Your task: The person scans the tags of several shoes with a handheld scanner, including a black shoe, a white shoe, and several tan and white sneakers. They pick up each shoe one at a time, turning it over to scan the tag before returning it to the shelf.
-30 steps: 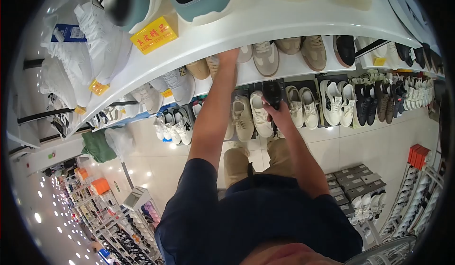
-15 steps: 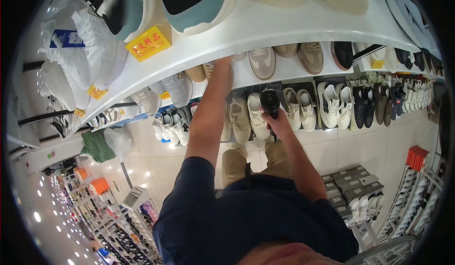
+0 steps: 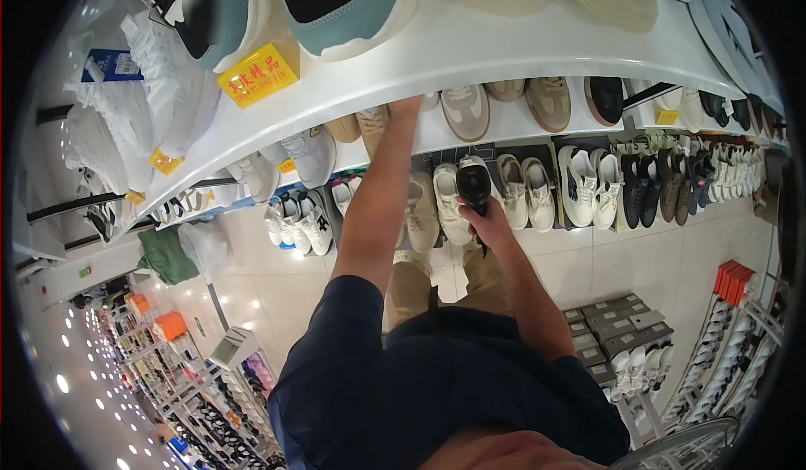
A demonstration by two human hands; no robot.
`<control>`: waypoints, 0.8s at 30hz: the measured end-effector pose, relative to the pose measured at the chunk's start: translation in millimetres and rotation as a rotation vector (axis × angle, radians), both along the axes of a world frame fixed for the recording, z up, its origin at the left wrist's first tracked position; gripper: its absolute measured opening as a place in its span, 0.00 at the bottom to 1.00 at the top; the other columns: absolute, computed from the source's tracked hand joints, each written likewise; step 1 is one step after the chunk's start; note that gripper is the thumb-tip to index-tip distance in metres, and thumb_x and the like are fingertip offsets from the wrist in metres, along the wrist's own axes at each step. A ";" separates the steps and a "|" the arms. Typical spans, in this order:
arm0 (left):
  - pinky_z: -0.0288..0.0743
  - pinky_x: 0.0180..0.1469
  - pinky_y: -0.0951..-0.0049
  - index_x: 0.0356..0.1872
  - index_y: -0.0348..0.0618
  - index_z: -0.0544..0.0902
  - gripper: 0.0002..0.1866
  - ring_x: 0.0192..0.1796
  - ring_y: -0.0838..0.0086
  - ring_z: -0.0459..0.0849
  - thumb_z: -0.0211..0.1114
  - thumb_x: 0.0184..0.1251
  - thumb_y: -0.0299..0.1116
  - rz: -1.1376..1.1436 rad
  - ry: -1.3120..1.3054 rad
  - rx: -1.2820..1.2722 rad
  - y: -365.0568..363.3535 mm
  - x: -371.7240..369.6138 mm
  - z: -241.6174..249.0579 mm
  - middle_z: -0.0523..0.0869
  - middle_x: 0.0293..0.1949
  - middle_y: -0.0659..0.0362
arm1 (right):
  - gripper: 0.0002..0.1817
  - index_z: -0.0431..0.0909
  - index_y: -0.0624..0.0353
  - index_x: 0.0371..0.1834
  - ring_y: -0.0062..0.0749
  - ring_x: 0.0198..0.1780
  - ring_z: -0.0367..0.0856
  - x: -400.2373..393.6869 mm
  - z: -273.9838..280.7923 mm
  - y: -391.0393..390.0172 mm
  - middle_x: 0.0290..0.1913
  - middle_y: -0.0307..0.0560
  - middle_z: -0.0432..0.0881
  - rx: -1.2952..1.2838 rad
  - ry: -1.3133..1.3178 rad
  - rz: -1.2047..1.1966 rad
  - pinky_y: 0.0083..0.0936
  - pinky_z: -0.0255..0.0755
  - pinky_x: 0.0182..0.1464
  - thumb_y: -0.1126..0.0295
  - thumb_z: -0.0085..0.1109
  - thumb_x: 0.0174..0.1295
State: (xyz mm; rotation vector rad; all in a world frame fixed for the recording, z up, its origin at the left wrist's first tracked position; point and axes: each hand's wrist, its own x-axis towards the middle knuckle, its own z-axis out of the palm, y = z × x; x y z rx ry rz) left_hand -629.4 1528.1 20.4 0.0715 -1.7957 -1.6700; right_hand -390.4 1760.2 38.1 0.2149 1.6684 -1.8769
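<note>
While the right hand [image 3: 495, 222] wraps its fingers shut around a black scanner [image 3: 474, 186], the scanner's head points up toward the shelves. The left hand [image 3: 406, 109] reaches up and far, under the edge of the white top shelf [image 3: 504, 50]; its fingers are hidden behind that edge, so I cannot tell how open they are or whether they hold anything. Just left of that hand sits a tan shoe [image 3: 369, 123], and just right of it a beige shoe [image 3: 464, 109], both on the middle shelf [image 3: 512, 126]. Behind the scanner, on the low row, stand cream sneakers [image 3: 449, 201]. To the right of them are white sneakers [image 3: 588, 183], then dark shoes [image 3: 642, 186]. On the top shelf, left of the arm, a yellow tag [image 3: 258, 73] stands beside a teal shoe [image 3: 344, 4]. Near right on the floor lie grey boxes [image 3: 617, 331]. A green cloth [image 3: 165, 254] lies at the left.
</note>
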 end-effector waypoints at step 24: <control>0.66 0.61 0.44 0.75 0.35 0.57 0.57 0.57 0.39 0.74 0.80 0.45 0.46 0.467 -0.645 -0.577 -16.7 168.9 7.5 0.74 0.60 0.35 | 0.15 0.81 0.65 0.44 0.17 0.20 0.73 10.0 12.9 -32.6 0.26 0.35 0.78 0.030 -0.017 0.026 0.21 0.67 0.22 0.64 0.68 0.63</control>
